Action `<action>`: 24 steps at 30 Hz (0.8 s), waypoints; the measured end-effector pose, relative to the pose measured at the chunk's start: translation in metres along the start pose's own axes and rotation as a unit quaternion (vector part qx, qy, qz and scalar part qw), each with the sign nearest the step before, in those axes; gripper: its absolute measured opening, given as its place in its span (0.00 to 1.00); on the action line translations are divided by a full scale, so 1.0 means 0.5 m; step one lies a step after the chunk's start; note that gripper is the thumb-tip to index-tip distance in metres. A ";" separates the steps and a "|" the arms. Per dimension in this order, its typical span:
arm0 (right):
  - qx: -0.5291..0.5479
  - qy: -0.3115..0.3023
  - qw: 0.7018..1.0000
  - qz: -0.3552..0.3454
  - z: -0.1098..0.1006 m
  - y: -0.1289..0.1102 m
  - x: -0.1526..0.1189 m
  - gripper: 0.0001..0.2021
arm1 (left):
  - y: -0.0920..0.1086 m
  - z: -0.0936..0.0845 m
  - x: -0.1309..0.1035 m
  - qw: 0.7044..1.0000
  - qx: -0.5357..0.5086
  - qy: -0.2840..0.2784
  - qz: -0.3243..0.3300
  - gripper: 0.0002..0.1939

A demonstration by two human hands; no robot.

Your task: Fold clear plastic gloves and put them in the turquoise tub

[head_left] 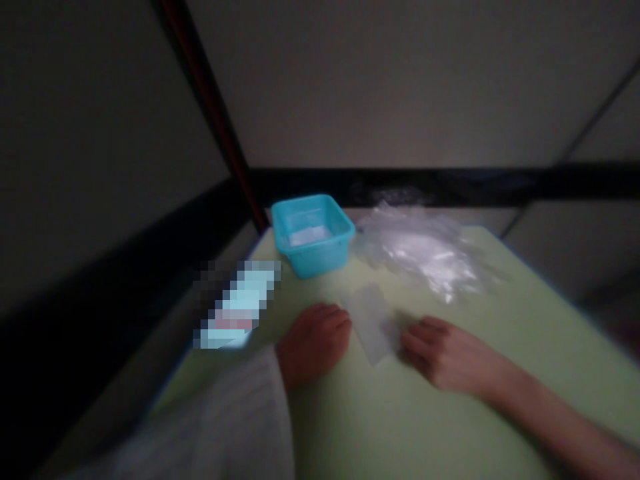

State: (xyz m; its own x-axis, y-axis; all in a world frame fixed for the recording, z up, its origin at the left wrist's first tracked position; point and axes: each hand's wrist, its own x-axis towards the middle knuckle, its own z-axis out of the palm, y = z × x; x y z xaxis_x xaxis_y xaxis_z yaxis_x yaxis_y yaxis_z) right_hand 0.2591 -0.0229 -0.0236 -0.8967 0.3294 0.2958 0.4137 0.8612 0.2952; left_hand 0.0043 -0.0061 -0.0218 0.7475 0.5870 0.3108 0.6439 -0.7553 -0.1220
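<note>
Translucent and greyish, a small sheet (373, 327) is lying flat on the pale green table (350, 427), its long side slanting between the two hands. The left hand (317, 340) is resting just beside the sheet's left edge, knuckles up, its fingers curling under toward the table. Its grip is hiding beneath the knuckles, so whether it is pinching anything cannot be told. A grey sleeve (220, 427) is covering that arm down to the wrist. The right hand (435, 353) is reaching in from the other side, fingers bending, their tips coming right up to the sheet's right edge. Blur is softening that spot (the whole view is looking smeared), and whether this grip is pinching the edge or only lying beside it cannot be told.

Beyond the left hand, a turquoise bin (323, 261) is standing upright near the table's far left corner, holding some white pieces (310, 235) at its bottom. Right of the bin, clear plastic (425, 247) is heaping up in a loose, shiny pile, spreading toward the far edge. At the table's left edge, a pale blue item (245, 300) is showing only as coarse blocks. Behind everything, a dim wall (380, 87) is rising, a dark band (310, 183) running across it.
</note>
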 end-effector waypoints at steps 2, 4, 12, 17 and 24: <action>0.013 -0.004 1.000 0.005 -0.008 -0.009 0.000 0.11 | -0.001 -0.001 0.002 1.000 -0.006 0.004 -0.010 0.10; 0.029 -0.001 1.000 0.011 -0.012 -0.016 0.001 0.10 | 0.000 -0.002 0.002 1.000 -0.021 0.011 -0.009 0.10; 0.063 0.004 0.998 0.010 0.004 -0.025 0.001 0.08 | 0.015 -0.003 0.000 0.994 -0.083 -0.007 0.075 0.09; 0.086 0.000 0.996 0.029 -0.004 -0.024 0.005 0.09 | 0.014 -0.004 0.001 0.991 -0.114 -0.008 0.066 0.08; 0.223 -0.043 0.961 0.157 -0.022 0.008 0.019 0.09 | 0.004 0.000 0.006 0.979 -0.200 0.007 0.030 0.10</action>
State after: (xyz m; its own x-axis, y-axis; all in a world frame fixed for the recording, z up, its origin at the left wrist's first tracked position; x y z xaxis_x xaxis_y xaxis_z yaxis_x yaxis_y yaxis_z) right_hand 0.2541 -0.0207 -0.0098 -0.7566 0.6140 0.2248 0.5742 0.7884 -0.2207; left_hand 0.0081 -0.0059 -0.0212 0.7782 0.5354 0.3284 0.4807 -0.8442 0.2371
